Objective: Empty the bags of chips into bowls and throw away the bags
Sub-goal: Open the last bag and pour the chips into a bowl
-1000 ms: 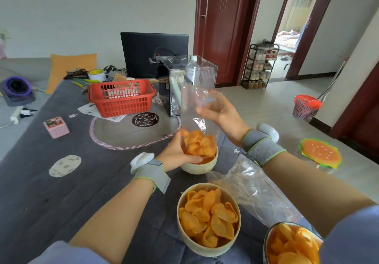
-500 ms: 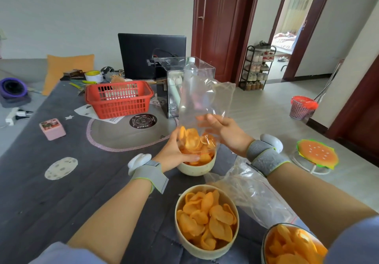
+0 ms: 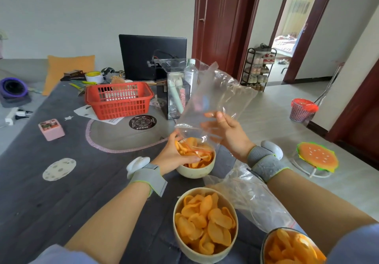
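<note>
A clear plastic bag (image 3: 215,97) stands upended, mouth down, over a small cream bowl (image 3: 195,171) heaped with orange chips. My right hand (image 3: 225,134) grips the bag's lower right part. My left hand (image 3: 174,155) rests on the bowl's left rim and pinches the bag's red-edged mouth. The bag looks empty above the bowl. Nearer me stands a second cream bowl (image 3: 180,241) full of chips. A third full bowl (image 3: 266,245) sits at the lower right edge. Another crumpled empty clear bag (image 3: 252,198) lies under my right forearm.
A red plastic basket (image 3: 119,99) and a clear box (image 3: 174,91) with a bottle stand behind the bowl, a black laptop (image 3: 152,56) behind them. A pink box (image 3: 51,129) sits at the left. On the floor right: a red waste basket (image 3: 301,110) and a burger-shaped mat (image 3: 316,159).
The last chips slid out of the bag into the far bowl. My right hand dropped lower on the bag, and the bag tilted up and to the right.
</note>
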Available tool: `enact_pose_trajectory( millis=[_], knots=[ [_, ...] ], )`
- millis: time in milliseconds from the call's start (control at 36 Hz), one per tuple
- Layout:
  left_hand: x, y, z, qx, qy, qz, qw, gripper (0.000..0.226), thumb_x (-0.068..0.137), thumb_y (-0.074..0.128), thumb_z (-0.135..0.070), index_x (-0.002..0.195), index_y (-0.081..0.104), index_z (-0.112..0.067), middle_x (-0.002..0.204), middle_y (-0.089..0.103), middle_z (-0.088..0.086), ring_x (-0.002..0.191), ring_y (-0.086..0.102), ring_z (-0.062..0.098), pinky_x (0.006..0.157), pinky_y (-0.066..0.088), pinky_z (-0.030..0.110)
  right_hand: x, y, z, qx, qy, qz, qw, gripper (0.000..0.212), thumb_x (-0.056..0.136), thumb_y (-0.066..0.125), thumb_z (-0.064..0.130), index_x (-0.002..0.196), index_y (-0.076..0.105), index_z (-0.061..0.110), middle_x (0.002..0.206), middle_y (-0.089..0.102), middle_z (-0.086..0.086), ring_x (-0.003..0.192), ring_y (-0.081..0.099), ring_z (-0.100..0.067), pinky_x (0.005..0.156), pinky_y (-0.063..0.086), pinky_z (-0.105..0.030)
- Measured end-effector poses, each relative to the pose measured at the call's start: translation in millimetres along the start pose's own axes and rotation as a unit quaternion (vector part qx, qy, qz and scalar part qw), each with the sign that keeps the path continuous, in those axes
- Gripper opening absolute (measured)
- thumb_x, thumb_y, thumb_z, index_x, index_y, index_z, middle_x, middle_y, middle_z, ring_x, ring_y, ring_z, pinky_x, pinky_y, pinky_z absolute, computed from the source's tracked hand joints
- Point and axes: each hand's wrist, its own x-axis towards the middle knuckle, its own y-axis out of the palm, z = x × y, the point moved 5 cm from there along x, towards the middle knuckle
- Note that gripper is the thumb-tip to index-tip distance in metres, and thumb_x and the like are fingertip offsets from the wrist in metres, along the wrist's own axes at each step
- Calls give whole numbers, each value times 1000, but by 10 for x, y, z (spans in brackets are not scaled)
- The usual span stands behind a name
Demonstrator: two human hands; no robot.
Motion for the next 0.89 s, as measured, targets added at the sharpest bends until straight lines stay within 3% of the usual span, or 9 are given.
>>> enact_pose_trajectory(
  millis=[111,194,250,333,500,583,667,778,889],
  knots=[
    [11,64,33,51,-15,21,998,97,69,79,-27,142,16,-24,135,43,-7,123,41,9,104,31,26,-13,-40,-58,30,23,-13,999,31,97,28,35,94,58,26,91,64,-6,91,55,-25,72,43,-32],
    [-6,82,18,114,-12,21,993,108,63,81,-37,145,11,-29,151,25,1,136,32,18,115,27,39,-22,-105,-77,45,37,-24,998,33,98,26,35,97,57,23,91,63,-6,89,56,-24,71,43,-31],
    [-31,80,-18,164,-3,19,986,105,69,77,-37,146,7,-25,155,12,4,141,21,21,117,22,41,-12,-160,-75,46,45,-32,997,34,98,26,36,101,56,20,91,64,-5,88,57,-23,76,45,-33],
    [-58,85,-19,226,-4,20,974,101,75,70,-43,147,4,-20,157,4,5,144,14,23,115,19,39,9,-257,-55,75,44,-59,994,35,98,28,37,88,57,19,87,66,-4,84,61,-22,83,48,-38],
    [-88,27,-11,197,-24,9,980,99,78,65,-48,148,1,-20,159,1,4,146,8,21,116,14,41,-34,-381,-17,93,51,-80,991,35,98,29,32,85,56,14,85,63,-8,80,62,-22,83,51,-39],
    [-109,-35,-48,180,-21,-10,983,94,79,63,-47,148,6,-19,158,7,6,145,11,22,116,15,40,-55,-440,41,99,52,-92,989,32,98,33,29,85,56,10,82,61,-9,78,62,-23,80,53,-41],
    [-143,-94,-128,195,-1,-63,979,78,83,62,-42,145,23,-16,153,23,8,142,23,23,113,20,35,-103,-559,131,112,50,-112,986,26,95,38,19,81,58,11,76,57,-8,74,59,-23,70,55,-36],
    [-172,-259,-293,231,41,-207,950,35,85,59,-16,118,58,-5,129,48,17,123,46,28,101,29,24,-223,-805,216,146,66,-144,976,16,91,45,10,81,57,10,76,61,-10,70,62,-24,62,58,-29],
    [-195,-226,-503,238,62,-218,944,20,84,55,-8,97,70,-3,106,66,18,101,61,31,87,42,29,-411,-1096,269,192,88,-173,962,17,91,44,5,77,53,8,56,65,-5,52,67,-17,53,58,-26]
  ],
)
